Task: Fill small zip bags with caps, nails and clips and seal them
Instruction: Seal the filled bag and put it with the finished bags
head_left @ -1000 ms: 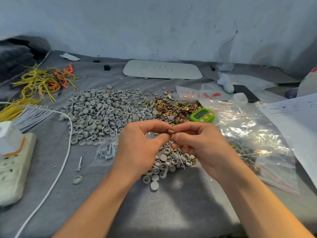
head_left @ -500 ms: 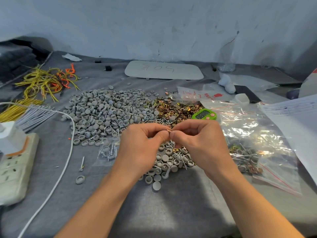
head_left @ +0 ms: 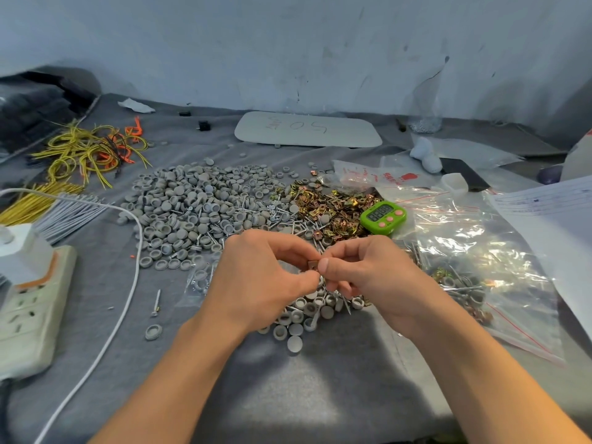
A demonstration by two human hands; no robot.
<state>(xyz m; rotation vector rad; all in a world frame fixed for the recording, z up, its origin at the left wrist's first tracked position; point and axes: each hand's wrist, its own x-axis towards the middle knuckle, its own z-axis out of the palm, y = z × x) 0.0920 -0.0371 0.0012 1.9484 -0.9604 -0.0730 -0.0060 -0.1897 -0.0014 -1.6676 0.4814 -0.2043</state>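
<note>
Left hand (head_left: 256,277) and right hand (head_left: 368,274) pinch one brass clip (head_left: 313,265) near the green timer (head_left: 383,216), likely separating it for bagging.

The caps (head_left: 192,206) are grey, the heaped clips (head_left: 333,208) gold and bronze, the pinched clip (head_left: 312,265) brown. The timer (head_left: 382,216) is lime green with pink buttons. The wires (head_left: 86,152) are yellow and orange; clear zip bags (head_left: 487,251) carry red stripes; the cloth (head_left: 320,395) is grey.
</note>
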